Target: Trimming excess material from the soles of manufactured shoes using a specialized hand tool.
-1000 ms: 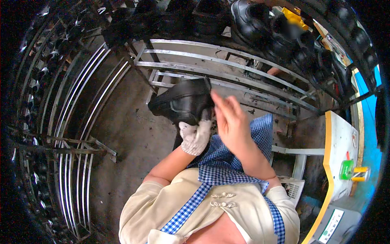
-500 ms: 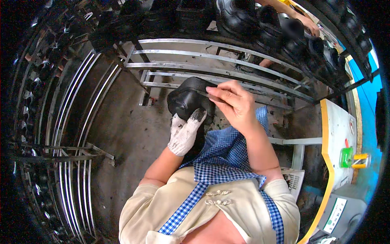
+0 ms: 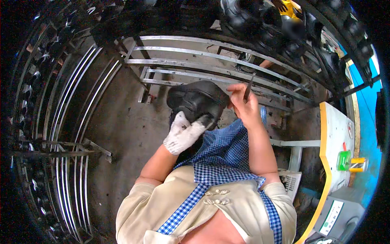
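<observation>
My left hand [image 3: 185, 132], in a white glove, grips a black shoe [image 3: 198, 100] from below and holds it up in front of me. My bare right hand [image 3: 243, 103] is just right of the shoe, its fingers closed on a thin dark stick-like tool [image 3: 248, 87] that points up and away. The tool's tip is clear of the shoe. A blue checked apron [image 3: 227, 152] covers my lap below both hands.
Metal rail racks [image 3: 211, 61] run across in front of me and curve down the left side [image 3: 67, 134]. Several black shoes [image 3: 260, 20] sit on racks at the top. A white table with a yellow edge [image 3: 335, 134] stands at the right, with a green object [image 3: 343, 160] on it.
The shoe has turned and risen slightly in my gloved left hand. My right hand has come off the shoe's top and moved right, now showing the thin tool held upright.
</observation>
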Tool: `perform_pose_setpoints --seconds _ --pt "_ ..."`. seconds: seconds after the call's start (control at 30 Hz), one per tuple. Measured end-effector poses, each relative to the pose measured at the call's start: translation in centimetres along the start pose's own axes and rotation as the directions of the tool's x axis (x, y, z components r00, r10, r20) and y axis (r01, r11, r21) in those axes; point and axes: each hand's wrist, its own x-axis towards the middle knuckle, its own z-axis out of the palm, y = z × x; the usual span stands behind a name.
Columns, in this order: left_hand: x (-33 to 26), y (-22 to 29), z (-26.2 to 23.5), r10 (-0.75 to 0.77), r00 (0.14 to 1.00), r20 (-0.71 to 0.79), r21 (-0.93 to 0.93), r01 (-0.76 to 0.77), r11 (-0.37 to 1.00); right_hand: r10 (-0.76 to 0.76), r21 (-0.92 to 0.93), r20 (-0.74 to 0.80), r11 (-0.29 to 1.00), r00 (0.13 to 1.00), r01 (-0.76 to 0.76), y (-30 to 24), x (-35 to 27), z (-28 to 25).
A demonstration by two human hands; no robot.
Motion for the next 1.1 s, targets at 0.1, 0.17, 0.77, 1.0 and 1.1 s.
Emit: perform_pose_setpoints --seconds 0.1,0.17,0.77,1.0,1.1 --pt "0.2 0.0 0.0 0.172 0.967 0.185 0.525 -0.246 0.815 0.125 0.0 0.11 0.992 0.986 -0.125 -0.7 -1.0 -1.0" --pt "0.3 -0.1 -0.1 0.231 0.935 0.271 0.659 -0.355 0.663 0.162 0.057 0.188 0.983 0.969 -0.175 0.0 -1.1 -1.3" --pt "0.6 4.4 -2.1 0.647 0.672 -0.36 0.49 -0.454 0.744 0.241 0.838 0.24 0.438 0.94 -0.326 9.1 -4.2 -1.9" --pt "1.4 4.8 -1.4 0.372 0.852 -0.369 0.157 -0.338 0.928 0.333 0.795 0.275 0.449 0.902 -0.408 10.5 -4.7 -0.8" --pt "1.7 3.3 -1.7 0.406 0.871 -0.277 0.174 -0.369 0.913 0.383 0.781 0.259 0.457 0.887 -0.426 11.2 -4.5 0.1"
